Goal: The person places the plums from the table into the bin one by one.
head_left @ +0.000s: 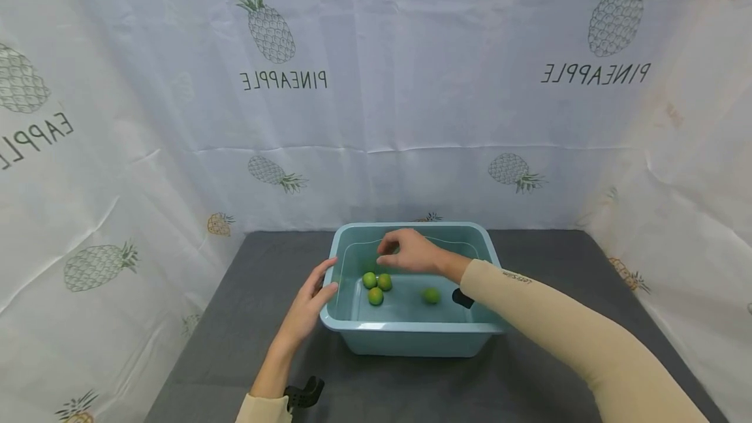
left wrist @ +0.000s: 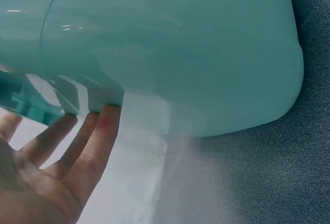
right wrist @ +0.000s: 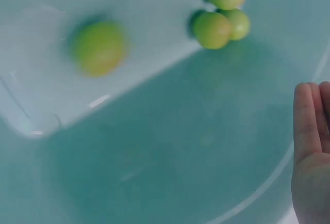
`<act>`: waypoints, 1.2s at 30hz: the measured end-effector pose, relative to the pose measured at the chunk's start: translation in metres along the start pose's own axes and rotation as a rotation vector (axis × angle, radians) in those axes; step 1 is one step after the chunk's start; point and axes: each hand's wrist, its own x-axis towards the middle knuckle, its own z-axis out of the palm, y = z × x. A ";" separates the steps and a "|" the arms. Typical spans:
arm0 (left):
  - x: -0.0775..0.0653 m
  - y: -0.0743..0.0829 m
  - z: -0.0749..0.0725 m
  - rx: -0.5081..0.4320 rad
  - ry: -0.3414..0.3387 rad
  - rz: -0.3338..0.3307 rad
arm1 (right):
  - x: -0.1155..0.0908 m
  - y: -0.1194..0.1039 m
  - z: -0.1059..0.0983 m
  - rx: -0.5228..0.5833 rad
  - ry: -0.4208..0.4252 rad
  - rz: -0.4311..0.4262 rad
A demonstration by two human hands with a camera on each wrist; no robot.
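A light teal plastic basin (head_left: 411,327) stands on the dark table. Three small round green fruits (head_left: 375,296) lie together on its floor at the left. Farther right in the basin is a single green fruit (head_left: 431,295), blurred in the right wrist view. My left hand (head_left: 305,311) is at the basin's left rim, its fingertips (left wrist: 109,112) touching the outer wall. Over the far part of the basin is my right hand (head_left: 411,252), fingers bent loosely with the thumb apart. Nothing shows in its grasp; its straight fingers (right wrist: 307,121) appear at the right wrist view's edge.
The dark grey table (head_left: 247,318) extends around the basin. White cloth (head_left: 376,116) printed with pineapples hangs behind it and along both sides. Black wrist straps (head_left: 304,393) are on both arms.
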 end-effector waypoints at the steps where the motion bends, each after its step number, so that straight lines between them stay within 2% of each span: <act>1: 0.000 0.000 0.000 -0.001 0.000 0.000 | -0.001 -0.003 -0.002 0.002 0.005 -0.004; 7: 0.000 -0.001 0.000 -0.010 -0.004 0.002 | -0.008 -0.022 -0.016 0.025 0.039 -0.011; 21: 0.001 0.000 0.000 -0.012 -0.009 -0.001 | -0.037 -0.058 -0.061 0.086 0.203 -0.102; 29: 0.002 0.000 -0.001 -0.013 -0.009 -0.011 | -0.061 -0.064 -0.080 0.054 0.276 -0.153; 36: 0.001 -0.001 -0.001 -0.014 -0.007 -0.013 | -0.080 -0.058 -0.087 0.042 0.329 -0.156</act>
